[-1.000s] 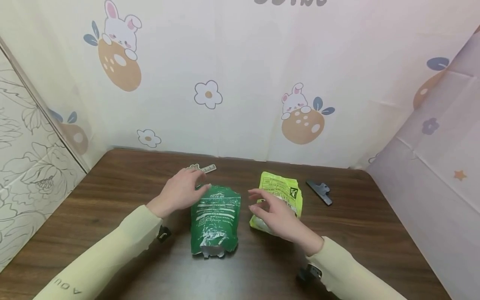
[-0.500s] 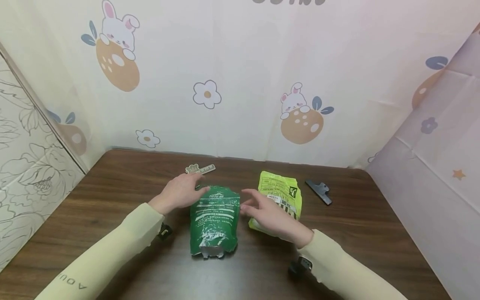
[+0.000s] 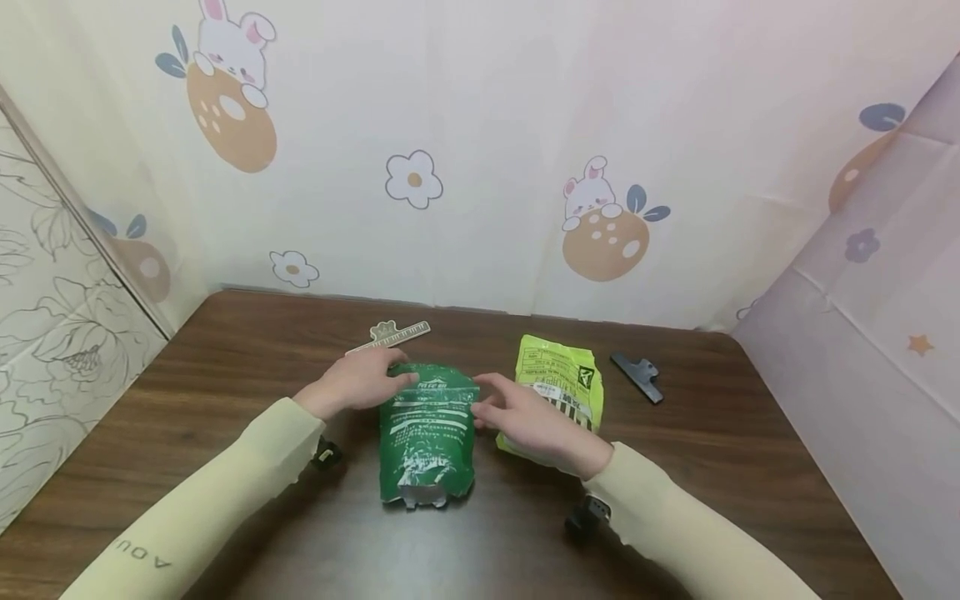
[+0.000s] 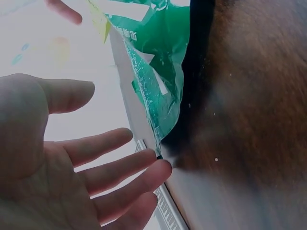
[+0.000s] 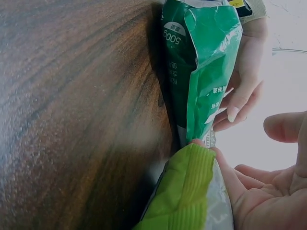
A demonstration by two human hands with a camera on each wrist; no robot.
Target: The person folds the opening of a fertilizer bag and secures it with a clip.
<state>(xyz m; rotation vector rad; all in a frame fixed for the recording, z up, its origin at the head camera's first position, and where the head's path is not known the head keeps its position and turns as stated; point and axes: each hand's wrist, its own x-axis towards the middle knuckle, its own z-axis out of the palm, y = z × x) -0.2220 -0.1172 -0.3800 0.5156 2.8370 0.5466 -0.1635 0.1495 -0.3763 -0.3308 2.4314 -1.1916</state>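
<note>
A green foil bag [image 3: 427, 433], its near end torn and showing silver lining, lies on the table. By its far left corner hovers my left hand [image 3: 358, 381], fingers spread and gently bent; the left wrist view shows nothing in its palm. My right hand [image 3: 536, 421] reaches to the bag's right edge with loosely bent fingers, partly covering a yellow-green bag [image 3: 561, 375]. In the right wrist view its fingertips pass behind the yellow-green bag [image 5: 184, 191], close to the green bag [image 5: 211, 67]; whether they touch it I cannot tell.
A pale clip with a piano-key pattern [image 3: 408, 334] lies behind the left hand. A dark metal clip [image 3: 639, 377] is to the right of the yellow-green bag. A printed curtain [image 3: 487, 167] hangs along the back edge of the wooden table [image 3: 720, 467].
My right hand has moved left, from over the yellow-green bag to the green bag's right edge. My left hand has shifted slightly, uncovering more of the piano-key clip. Both bags stay in place.
</note>
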